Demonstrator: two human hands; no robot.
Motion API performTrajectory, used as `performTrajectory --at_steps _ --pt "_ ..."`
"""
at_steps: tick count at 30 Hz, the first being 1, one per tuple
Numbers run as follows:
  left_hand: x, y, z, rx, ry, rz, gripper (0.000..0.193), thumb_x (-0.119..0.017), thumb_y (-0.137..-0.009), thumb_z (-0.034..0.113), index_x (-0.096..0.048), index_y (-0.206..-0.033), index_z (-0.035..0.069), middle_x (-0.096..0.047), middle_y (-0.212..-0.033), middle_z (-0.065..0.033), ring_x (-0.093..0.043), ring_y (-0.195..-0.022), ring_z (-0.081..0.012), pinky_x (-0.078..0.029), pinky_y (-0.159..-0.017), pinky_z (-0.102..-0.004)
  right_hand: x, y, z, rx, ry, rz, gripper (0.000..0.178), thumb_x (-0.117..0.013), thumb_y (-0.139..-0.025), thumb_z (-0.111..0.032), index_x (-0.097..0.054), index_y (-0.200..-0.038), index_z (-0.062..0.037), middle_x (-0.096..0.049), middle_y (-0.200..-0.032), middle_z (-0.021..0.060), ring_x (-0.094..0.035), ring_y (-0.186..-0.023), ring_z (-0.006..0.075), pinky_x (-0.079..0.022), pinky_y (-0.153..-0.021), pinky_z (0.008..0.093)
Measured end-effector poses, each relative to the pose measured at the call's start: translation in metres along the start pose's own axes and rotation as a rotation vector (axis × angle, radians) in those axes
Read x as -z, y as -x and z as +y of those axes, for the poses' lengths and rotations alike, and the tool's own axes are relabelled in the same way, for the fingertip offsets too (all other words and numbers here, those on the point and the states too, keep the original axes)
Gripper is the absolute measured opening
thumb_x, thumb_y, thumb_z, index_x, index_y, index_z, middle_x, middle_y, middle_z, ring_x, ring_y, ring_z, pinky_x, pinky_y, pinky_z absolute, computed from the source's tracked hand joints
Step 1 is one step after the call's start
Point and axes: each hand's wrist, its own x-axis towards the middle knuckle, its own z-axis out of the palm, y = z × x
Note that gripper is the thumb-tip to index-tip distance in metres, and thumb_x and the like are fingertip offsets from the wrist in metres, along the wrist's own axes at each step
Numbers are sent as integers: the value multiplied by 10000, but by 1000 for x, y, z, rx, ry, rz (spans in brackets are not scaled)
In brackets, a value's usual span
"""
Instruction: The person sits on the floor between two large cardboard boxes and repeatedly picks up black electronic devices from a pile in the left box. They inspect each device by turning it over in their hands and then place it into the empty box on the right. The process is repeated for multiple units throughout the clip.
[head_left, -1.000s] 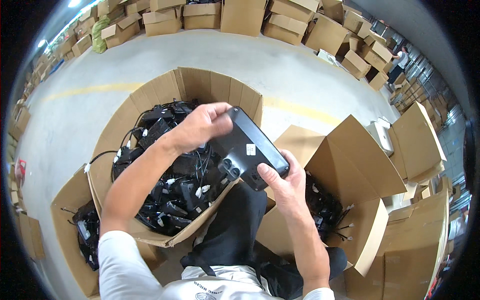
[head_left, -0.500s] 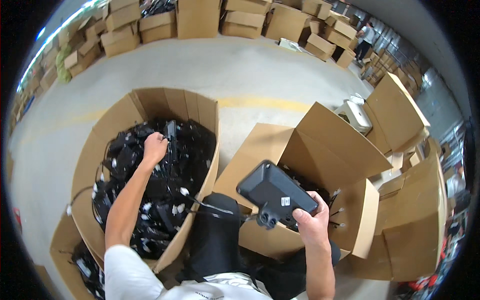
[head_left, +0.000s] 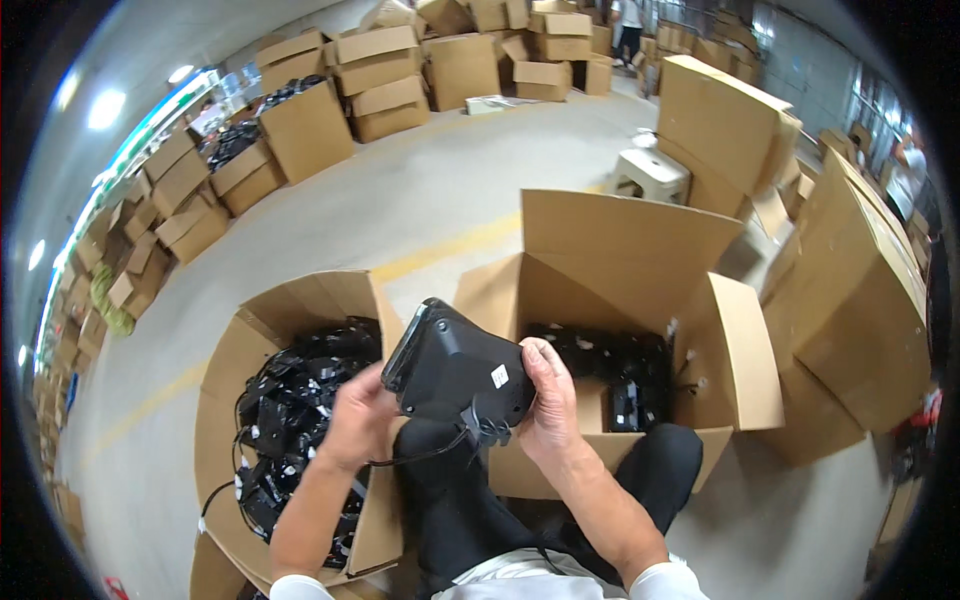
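A black, flat, box-shaped electronic device (head_left: 460,365) is held up over my lap, its back with a small white label facing me. A black mount and a cable hang at its lower edge. My right hand (head_left: 550,400) grips its right end, thumb on the back. My left hand (head_left: 362,418) is at the device's left edge; motion smears its fingers, and I cannot tell whether they touch it. Below it, black cabled pieces (head_left: 290,400) fill the left cardboard box (head_left: 225,400).
An open cardboard box (head_left: 630,265) in front of my right leg holds several black devices (head_left: 640,395). Large cartons (head_left: 850,300) and a white plastic stool (head_left: 650,175) stand to the right. Stacked boxes (head_left: 380,85) line the far side. Another person (head_left: 905,180) stands at the far right.
My left hand has left the pile in the left box and come to the device. My right hand has moved the device leftward. The head view has shifted.
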Motion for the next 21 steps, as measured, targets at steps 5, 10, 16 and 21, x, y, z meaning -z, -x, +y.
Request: performTrajectory --at_steps 5,10,16,21 --pt "-82 -33 22 -343 -475 86 788 -815 -822 178 -434 -1473 -50 -605 -1335 -149 -586 -1225 -215 -456 -1071 -348 25 0 -14 106 177 134 282 -663 -1014 -314 -581 -1143 -77 -655 -1025 27 -632 -926 110 -538 -843 265" --pt "-117 -21 8 -349 -297 127 793 -867 -821 239 -476 -1431 -84 -632 -1292 -145 -622 -1161 -198 -481 -1035 -331 34 27 -21 181 0 176 459 -606 -1018 -483 -575 -1144 -43 -615 -974 5 -591 -894 95 -510 -821 279" --pt "-127 -28 5 -26 -314 -75 739 -872 -807 188 -522 -1398 -83 -663 -1232 -117 -634 -1108 -168 -495 -1001 -315 79 41 -18 282 236 273 495 -712 -946 -509 -598 -1064 -41 -596 -921 1 -552 -839 77 -478 -774 251" --pt "-142 -22 -2 -34 -248 -31 622 -860 -800 201 -587 -1292 -62 -695 -1120 -90 -663 -1004 -161 -528 -927 -309 82 48 -33 417 473 320 452 -751 -929 -436 -602 -1032 -21 -603 -891 11 -544 -820 84 -472 -723 253"
